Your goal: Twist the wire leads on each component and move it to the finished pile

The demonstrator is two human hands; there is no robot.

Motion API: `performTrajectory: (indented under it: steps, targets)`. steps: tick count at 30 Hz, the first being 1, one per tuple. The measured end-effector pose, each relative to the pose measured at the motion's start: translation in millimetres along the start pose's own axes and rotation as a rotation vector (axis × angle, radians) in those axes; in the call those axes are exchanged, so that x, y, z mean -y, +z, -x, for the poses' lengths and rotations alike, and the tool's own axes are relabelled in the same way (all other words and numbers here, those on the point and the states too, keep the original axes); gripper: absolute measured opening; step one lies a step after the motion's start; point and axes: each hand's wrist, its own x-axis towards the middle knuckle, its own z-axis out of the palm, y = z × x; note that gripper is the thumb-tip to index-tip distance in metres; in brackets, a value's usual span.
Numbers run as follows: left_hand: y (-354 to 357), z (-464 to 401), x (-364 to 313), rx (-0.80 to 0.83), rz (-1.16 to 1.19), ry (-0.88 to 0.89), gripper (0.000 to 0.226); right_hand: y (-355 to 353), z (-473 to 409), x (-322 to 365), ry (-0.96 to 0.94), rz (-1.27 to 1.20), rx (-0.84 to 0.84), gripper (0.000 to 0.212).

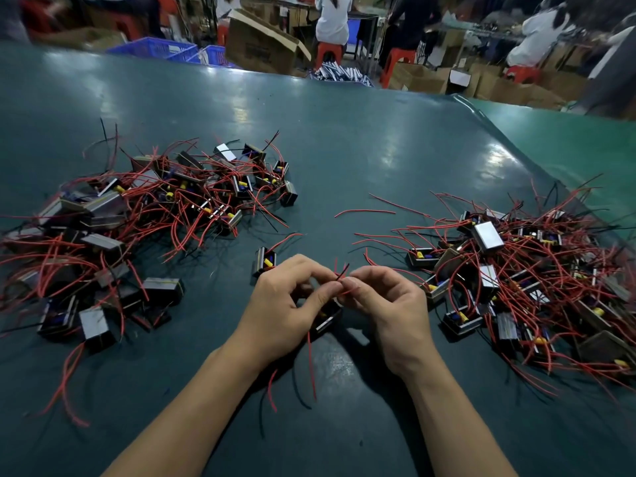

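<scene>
l hand [289,287]: pinches red/blk wire leads [341,275], steadying them
r hand [385,301]: pinches same tips to twist
component [327,316]: rests on worktop [344,149] btwn hands, so both stay free

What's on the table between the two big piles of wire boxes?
In the head view: both hands, left and right, pinching wire leads, plus one stray component.

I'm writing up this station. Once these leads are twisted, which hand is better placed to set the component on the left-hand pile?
Probably the left hand: it lies nearer the left pile, and the component sits just under it. The right hand would have to cross over.
</scene>
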Motion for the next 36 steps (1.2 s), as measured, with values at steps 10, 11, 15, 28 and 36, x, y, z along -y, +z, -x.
performTrajectory:
  steps: [10, 11, 15, 28, 36]
  targets:
    - [-2, 1, 0, 0.034, -0.148, 0.023, 0.007, -3, 1, -2, 0.017, 0.159, 0.026, 0.015]
    - [-3, 2, 0, 0.037, -0.178, 0.041, 0.006, -4, 2, -1, 0.016, 0.183, 0.035, 0.012]
    - [-8, 4, 1, 0.065, -0.225, 0.09, 0.009, -9, 6, 3, 0.021, 0.239, 0.089, 0.01]
    - [-14, 4, 8, 0.09, -0.273, 0.164, 0.008, -8, 4, 5, 0.15, 0.405, 0.296, 0.023]
    - [-9, 3, 12, 0.076, -0.319, 0.249, 0.009, -6, 2, 9, 0.191, 0.26, 0.176, 0.035]
